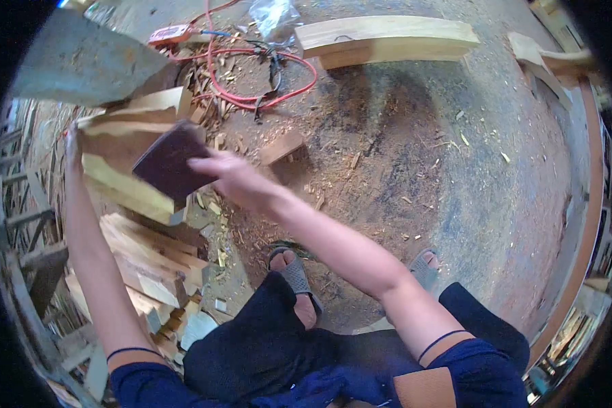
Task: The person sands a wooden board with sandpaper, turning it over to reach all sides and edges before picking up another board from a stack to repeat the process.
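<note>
My right hand (241, 180) is closed on the edge of a dark brown, flat rectangular piece (170, 163), its material unclear. That piece overlaps the right part of a pale wooden block (126, 185) with a hollowed, curved shape. At the block's far left end, my left hand (75, 146) grips its edge, seen narrow from the side with most of its fingers hidden. A stack of cut wood pieces (149, 262) lies just below the block. Against its upper side stands a large grey slab (92, 61).
A long curved timber (387, 42) lies at the back. Red cable (306, 81) loops on the floor near an orange-and-white tool (173, 34) and a clear plastic bag (273, 19). Wood chips cover the floor around my sandalled feet (296, 279). A small wood offcut (281, 147) sits mid-floor.
</note>
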`<state>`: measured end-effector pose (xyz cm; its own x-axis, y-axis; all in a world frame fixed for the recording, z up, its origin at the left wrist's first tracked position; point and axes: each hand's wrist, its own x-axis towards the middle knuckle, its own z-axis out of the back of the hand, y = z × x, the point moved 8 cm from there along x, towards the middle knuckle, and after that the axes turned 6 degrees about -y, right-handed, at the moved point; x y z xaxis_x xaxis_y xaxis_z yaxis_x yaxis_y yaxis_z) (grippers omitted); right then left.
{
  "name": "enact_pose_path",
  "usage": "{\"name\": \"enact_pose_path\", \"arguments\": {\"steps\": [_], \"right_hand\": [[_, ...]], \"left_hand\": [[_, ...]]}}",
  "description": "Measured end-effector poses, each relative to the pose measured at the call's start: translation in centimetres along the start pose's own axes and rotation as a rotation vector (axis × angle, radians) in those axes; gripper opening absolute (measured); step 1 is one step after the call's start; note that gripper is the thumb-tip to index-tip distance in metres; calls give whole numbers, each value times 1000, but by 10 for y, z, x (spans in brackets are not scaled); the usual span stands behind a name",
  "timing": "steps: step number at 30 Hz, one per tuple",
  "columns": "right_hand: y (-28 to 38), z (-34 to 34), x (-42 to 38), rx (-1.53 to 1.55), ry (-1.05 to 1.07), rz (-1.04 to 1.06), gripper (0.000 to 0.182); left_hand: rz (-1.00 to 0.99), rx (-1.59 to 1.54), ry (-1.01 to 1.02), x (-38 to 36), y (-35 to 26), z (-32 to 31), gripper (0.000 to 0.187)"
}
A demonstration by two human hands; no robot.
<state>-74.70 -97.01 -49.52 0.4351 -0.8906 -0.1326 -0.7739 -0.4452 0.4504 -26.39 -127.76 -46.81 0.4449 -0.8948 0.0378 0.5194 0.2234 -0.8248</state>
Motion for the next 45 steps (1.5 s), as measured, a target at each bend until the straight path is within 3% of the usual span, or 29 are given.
{"name": "enact_pose_path", "arguments": {"steps": [1,3,7,9,10,11,13,14,15,16,18,19,21,22,24,27,29,30,31,32,34,35,38,39,40,42,45], "right_hand": [[4,-7,8,-152,-98,34,41],[2,-5,24,-213,-95,156,38],[34,2,-15,-279,-217,300,40],[61,33,-55,-300,-421,294,42],[77,50,-88,-232,-670,229,41],[87,84,-116,-276,-839,256,40],[130,134,-168,-247,-924,454,38],[156,132,-182,-76,-758,521,40],[172,147,-201,-24,-723,551,41],[186,161,-221,30,-692,583,42],[211,185,-256,-40,-725,535,41],[222,198,-269,-26,-732,554,41],[238,234,-291,-100,-877,506,40],[248,247,-295,-85,-884,524,40],[275,262,-301,-636,-1013,489,39],[303,247,-302,-855,-1188,627,37],[291,223,-279,-1513,-1362,463,36],[271,213,-255,-1376,-1165,618,38],[246,239,-231,-1620,-1158,742,37],[226,185,-216,-1901,-1100,882,38],[194,114,-185,-1783,-937,971,37],[172,81,-171,-1774,-741,1110,36],[124,7,-152,-1731,-551,1146,37],[126,13,-153,-1759,-496,1148,37],[132,24,-157,-1783,-438,1144,37],[166,75,-170,-1939,-596,1093,36],[226,192,-215,-1986,-1014,826,32]], "left_hand": [[57,-82,20,-1,0,-2,49],[106,-163,40,0,-3,-1,48],[51,-216,20,-43,-41,-5,46],[-46,-227,-88,-129,-110,-29,42],[-39,-219,-88,-167,-137,-41,42],[-18,-224,-10,-196,-160,-55,40],[18,-345,193,-253,-191,-98,39],[36,-464,316,-284,-203,-124,39],[13,-382,306,-320,-219,-143,41],[-10,-300,300,-350,-232,-158,43],[133,-641,531,-383,-233,-196,43],[122,-633,551,-390,-229,-205,43],[522,-672,910,-427,-207,-245,39],[513,-657,927,-441,-212,-255,39],[570,-727,971,-488,-225,-281,35],[629,-750,907,-511,-208,-307,43],[641,-779,900,-515,-196,-316,44],[675,-796,896,-521,-191,-318,45],[667,-803,879,-527,-194,-317,48],[660,-813,885,-529,-200,-315,48],[757,-892,911,-534,-206,-311,56],[711,-862,932,-532,-205,-313,67],[642,-924,931,-519,-194,-311,72],[847,-1259,1211,-531,-208,-313,76],[855,-1252,1210,-530,-200,-314,76],[850,-906,900,-538,-203,-308,73],[822,-865,857,-531,-190,-310,60]]}}
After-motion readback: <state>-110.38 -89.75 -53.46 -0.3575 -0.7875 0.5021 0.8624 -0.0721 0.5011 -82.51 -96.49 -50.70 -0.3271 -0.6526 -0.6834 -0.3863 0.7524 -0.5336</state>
